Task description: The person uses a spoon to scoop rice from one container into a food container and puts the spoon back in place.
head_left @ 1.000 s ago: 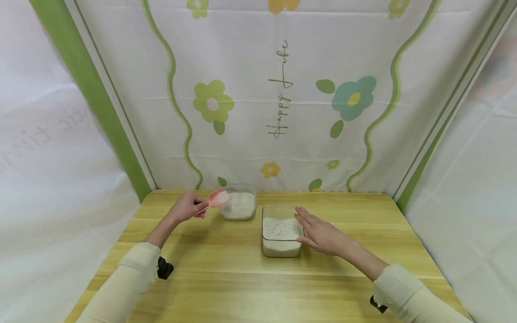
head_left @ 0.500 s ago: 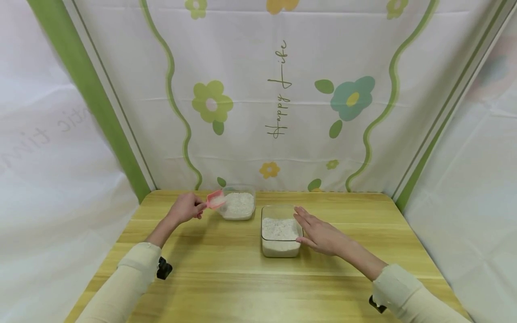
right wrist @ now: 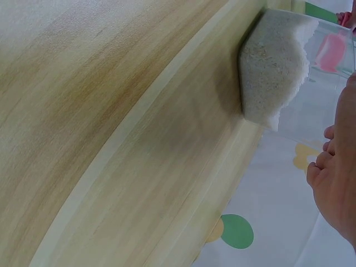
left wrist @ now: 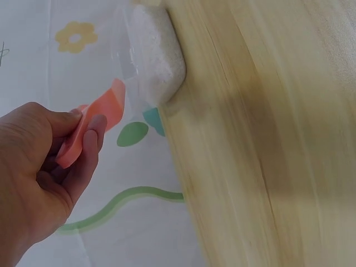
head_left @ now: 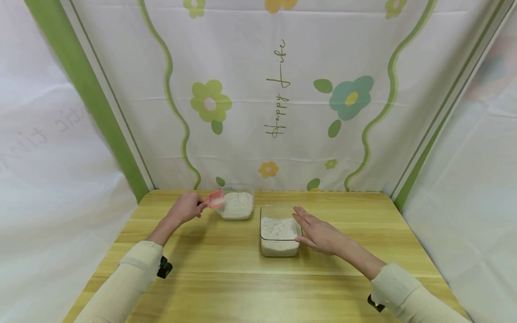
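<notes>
My left hand (head_left: 186,208) pinches the handle of a small pink scoop (left wrist: 108,105) between thumb and fingers. Some white grainy stuff lies in the scoop's bowl, which hangs at the left rim of the far clear container (head_left: 236,214). That container holds white grains or powder; I cannot tell which. Closer to me stands a deeper clear container (right wrist: 275,67), partly filled with similar white stuff. My right hand (head_left: 321,233) rests its straightened fingers against that container's right rim. In the right wrist view, part of this hand is cut off by the frame edge.
Both containers stand on a wood-grain table (head_left: 226,287), the far one near its back edge. A white curtain (head_left: 242,58) with printed flowers hangs right behind, and white cloth sides (head_left: 52,188) close off left and right.
The scoop has drawn slightly left and tilted, and the white heap in it looks smaller. My right hand has stayed at the nearer container's rim.
</notes>
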`<state>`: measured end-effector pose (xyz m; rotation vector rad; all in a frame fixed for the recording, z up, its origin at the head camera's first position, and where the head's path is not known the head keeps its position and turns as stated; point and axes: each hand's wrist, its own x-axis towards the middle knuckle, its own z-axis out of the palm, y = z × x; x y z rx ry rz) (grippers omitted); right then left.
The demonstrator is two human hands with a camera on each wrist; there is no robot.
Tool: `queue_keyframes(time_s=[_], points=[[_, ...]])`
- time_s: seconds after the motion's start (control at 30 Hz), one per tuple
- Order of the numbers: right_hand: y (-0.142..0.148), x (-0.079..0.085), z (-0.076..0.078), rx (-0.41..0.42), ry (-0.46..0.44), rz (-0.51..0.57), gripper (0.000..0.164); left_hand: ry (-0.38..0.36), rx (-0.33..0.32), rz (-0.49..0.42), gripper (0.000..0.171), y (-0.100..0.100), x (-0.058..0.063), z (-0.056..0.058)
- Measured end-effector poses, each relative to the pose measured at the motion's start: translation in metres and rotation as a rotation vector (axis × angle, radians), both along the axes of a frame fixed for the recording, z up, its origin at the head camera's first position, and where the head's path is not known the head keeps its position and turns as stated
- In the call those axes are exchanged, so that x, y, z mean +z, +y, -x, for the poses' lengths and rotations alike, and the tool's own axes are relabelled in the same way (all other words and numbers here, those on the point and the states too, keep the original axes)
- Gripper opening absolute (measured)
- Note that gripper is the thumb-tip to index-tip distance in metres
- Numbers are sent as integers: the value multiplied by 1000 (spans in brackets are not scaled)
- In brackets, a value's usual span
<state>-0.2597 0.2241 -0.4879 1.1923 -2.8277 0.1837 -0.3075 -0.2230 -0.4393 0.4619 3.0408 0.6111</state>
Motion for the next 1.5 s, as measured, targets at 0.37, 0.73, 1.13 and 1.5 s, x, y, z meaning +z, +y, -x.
queue_keyframes(time_s=[0.37, 0.73, 1.13, 1.5], points=[[-1, 1, -2, 3, -9, 13, 75, 201, -77, 196, 36, 12, 1, -2], [0, 0, -1, 4, 14, 19, 75, 583, -191, 550, 30, 25, -6, -5], [-1, 4, -2, -1, -10, 10, 76, 489, -171, 273, 31, 39, 8, -9], [0, 3, -4, 8, 2, 9, 76, 119, -234, 5, 22, 66, 43, -23]])
